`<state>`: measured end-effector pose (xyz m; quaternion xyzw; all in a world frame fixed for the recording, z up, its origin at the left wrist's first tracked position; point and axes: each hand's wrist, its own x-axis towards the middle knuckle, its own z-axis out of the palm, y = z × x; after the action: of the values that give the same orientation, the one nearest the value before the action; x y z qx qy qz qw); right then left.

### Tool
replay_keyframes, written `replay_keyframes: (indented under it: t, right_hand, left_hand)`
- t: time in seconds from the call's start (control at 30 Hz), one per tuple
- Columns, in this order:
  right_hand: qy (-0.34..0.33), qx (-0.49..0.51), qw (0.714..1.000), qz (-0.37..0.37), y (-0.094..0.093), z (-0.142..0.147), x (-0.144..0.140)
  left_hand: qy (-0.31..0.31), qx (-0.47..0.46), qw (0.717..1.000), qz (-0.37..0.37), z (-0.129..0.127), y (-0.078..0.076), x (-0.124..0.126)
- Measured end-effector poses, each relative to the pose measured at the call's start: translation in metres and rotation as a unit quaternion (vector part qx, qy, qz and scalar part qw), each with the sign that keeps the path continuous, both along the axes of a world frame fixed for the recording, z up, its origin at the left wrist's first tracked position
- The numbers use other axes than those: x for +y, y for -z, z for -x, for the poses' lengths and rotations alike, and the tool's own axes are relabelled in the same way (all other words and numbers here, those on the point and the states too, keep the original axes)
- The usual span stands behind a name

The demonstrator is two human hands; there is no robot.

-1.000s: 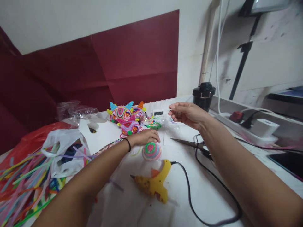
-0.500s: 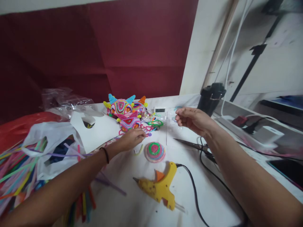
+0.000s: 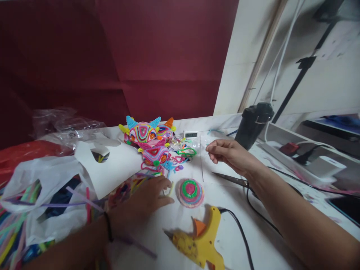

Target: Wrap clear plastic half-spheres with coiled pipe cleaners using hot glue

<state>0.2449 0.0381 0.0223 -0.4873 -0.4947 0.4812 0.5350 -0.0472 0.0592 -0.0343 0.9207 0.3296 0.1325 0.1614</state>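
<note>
Bare fingers [image 3: 165, 185] of the left hand [image 3: 140, 204] lie loosely spread on the white tabletop [image 3: 253, 240], holding nothing, tips just beside a spiral pink-and-green disc [image 3: 191, 192]. Right hand [image 3: 229, 154] hovers with fingers curled narrow above scissors [image 3: 232, 178]. Yellow glue gun [image 3: 201, 243] lies nearer.

My view is dim and soft, with flat indoor light brightest on the white table [image 3: 174, 221]. Around the glue gun [image 3: 201, 243], my left hand [image 3: 140, 202] and forearm sit dark and blurred; right of it, wall lines bow from wide-angle distortion. No harsh glare.
</note>
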Motion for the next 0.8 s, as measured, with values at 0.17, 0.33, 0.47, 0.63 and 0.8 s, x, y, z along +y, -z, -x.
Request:
replay_keyframes:
  t: [0.17, 0.33, 0.47, 0.63, 0.8]
  right_hand:
    - [-0.039, -0.059, 0.997, 0.014, -0.003, 0.004, 0.001]
    - [-0.067, -0.122, 0.990, 0.001, 0.003, 0.000, 0.002]
    - [-0.066, -0.164, 0.984, -0.007, 0.012, -0.005, 0.008]
    - [-0.081, -0.317, 0.943, -0.062, 0.026, -0.007, 0.021]
    - [-0.093, -0.504, 0.848, -0.133, 0.036, 0.017, 0.044]
  left_hand:
    - [-0.031, -0.022, 0.999, 0.031, 0.004, 0.013, 0.002]
    - [-0.063, -0.050, 0.996, 0.031, 0.006, 0.013, 0.005]
    - [-0.083, -0.056, 0.995, 0.029, 0.014, 0.003, 0.002]
    - [-0.116, -0.044, 0.992, 0.026, 0.016, 0.003, 0.011]
    - [-0.132, -0.057, 0.990, 0.010, 0.014, 0.003, 0.019]
